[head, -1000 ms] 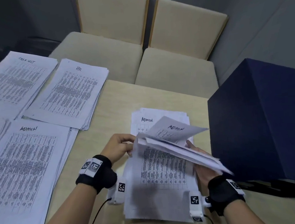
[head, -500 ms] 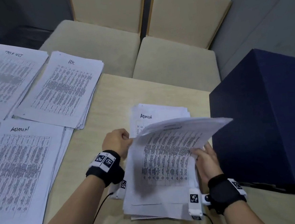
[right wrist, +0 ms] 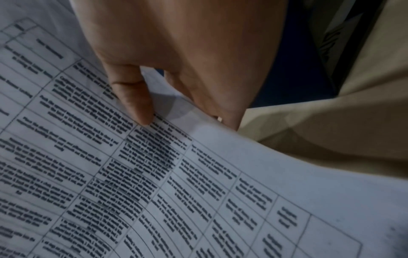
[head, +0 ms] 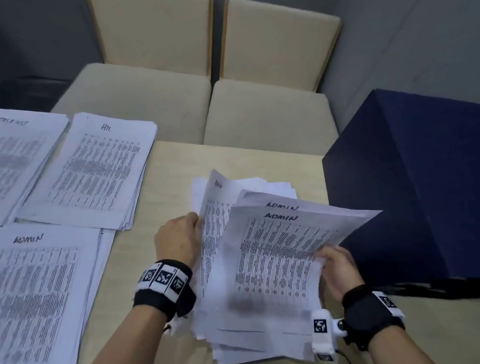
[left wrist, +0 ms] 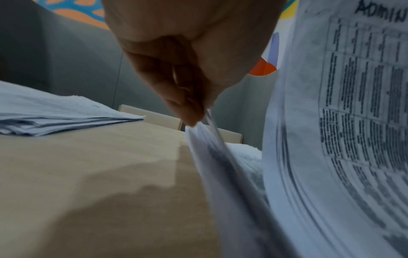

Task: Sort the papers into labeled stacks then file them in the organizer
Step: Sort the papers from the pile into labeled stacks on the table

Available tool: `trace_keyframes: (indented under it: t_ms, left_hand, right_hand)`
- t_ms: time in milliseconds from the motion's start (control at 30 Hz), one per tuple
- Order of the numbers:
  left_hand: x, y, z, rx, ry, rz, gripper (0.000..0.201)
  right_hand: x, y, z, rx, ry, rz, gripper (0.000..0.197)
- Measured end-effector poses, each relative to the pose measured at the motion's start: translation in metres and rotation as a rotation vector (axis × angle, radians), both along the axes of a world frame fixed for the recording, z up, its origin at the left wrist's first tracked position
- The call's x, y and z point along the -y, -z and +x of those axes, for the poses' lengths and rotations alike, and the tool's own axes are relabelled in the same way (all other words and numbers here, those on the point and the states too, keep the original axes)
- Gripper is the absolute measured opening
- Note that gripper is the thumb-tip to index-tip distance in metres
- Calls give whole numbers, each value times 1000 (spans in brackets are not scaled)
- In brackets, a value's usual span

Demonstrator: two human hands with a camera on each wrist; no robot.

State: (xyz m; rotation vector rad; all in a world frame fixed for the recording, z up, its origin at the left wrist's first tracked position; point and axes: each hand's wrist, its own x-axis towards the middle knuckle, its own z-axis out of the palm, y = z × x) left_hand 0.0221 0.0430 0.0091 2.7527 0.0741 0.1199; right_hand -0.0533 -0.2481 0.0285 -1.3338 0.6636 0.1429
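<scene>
A loose pile of printed sheets (head: 262,332) lies on the table in front of me. My right hand (head: 333,266) pinches the right edge of a lifted sheet headed ADMIN (head: 279,253), thumb on top in the right wrist view (right wrist: 137,101). My left hand (head: 180,238) pinches the left edge of another raised sheet (head: 211,212), whose edge (left wrist: 207,139) shows in the left wrist view. Sorted stacks lie at left: ADMIN (head: 32,298), HR (head: 97,170) and a third with a blurred label (head: 7,154).
A dark blue box (head: 423,184) stands on the table just right of the pile, close to my right hand. Two beige chairs (head: 215,69) sit behind the far table edge. Bare wooden tabletop (head: 169,173) shows between the stacks and the pile.
The sheets my right hand lifted have come down flatter and toward me. My left hand now holds a sheet turned up on its left edge. The camera has tilted slightly.
</scene>
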Motion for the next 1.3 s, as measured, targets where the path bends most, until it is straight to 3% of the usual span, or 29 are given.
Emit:
trace_keyframes:
  t_ms: [100,167,233,300,333,400,500,567,600,667,733,800,900,1033,1100,1133,1200,1267,1300]
  left_hand:
    - [-2,1,-5,115,125,-300,22]
    - [-4,1,-9,7,153,-644,9]
    - [-5,-5,-17,-173,127,-990,11]
    - [-7,-12,-23,-258,53,-1201,17]
    - [-8,-12,-25,-277,14,-1234,18]
    - [-10,-8,-25,-298,-57,-1238,23]
    - [-19,13,-18,-255,-181,-1100,33]
    - [-23,22,-14,-211,-258,-1047,36]
    - [-25,26,-11,-197,-281,-1045,28]
    - [-25,25,-9,-211,-271,-1026,3]
    - [-24,26,-7,-229,-243,-1019,15]
    - [-19,22,-6,-216,-223,-1047,22]
    - [-9,15,-5,-237,-155,-1117,18]
    - [0,0,-12,-427,-29,-1207,22]
    - [-3,-3,-14,-485,1,-1177,31]
    - [-6,1,-13,-468,-16,-1101,32]
    - [-11,12,-8,-385,-89,-807,22]
    - [-12,22,-5,-386,-194,-531,29]
    - [-10,25,-6,-414,-227,-478,31]
  right_hand:
    - [1,4,-8,-29,-10,-47,30]
    - [1,3,-10,-52,-27,-86,27]
    - [1,4,-8,-72,-20,-110,20]
    - [-1,4,-8,-78,-16,-104,17]
    - [-3,7,-6,-76,-11,-90,29]
    - [-6,8,-2,-63,-8,-37,53]
    - [-11,4,1,-22,27,-9,32]
    - [-9,2,1,8,39,1,32]
    - [-5,4,0,30,41,-4,35]
    - [1,9,-4,28,47,23,43]
    - [4,8,-9,44,17,42,44]
    - [4,8,-12,60,-10,50,16]
    - [9,18,-5,76,-36,132,40]
    - [-4,-4,9,-53,-58,273,3]
    - [-3,-6,10,-155,-68,331,20]
    - [2,0,12,-157,-61,329,25]
    - [7,15,13,-149,-23,111,22]
    - [5,22,10,-122,20,28,27]
    - [0,20,5,-75,21,6,23]
